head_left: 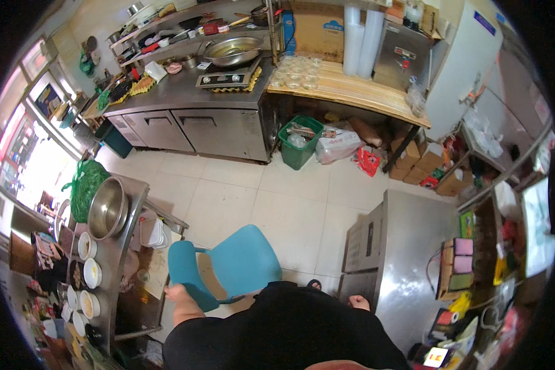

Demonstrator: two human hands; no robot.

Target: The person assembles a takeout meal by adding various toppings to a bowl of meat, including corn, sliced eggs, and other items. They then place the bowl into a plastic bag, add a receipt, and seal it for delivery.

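Observation:
A blue plastic chair (243,254) stands in front of me, a little left of the middle, its backrest toward my left side. My left hand (179,296) is closed on the edge of that backrest. Low on the right, my right hand (359,302) hangs beside a stainless-steel cabinet (416,246). Its fingers are curled in, and nothing shows between them. The tip of a dark shoe (314,284) shows on the floor past the chair.
On the left, a steel table (118,271) bears a large metal bowl (108,208), several white bowls and a green plastic bag (87,188). Across the tiled floor stand a steel counter with a wok (231,52), a green bin (299,151) and a wooden table (357,92).

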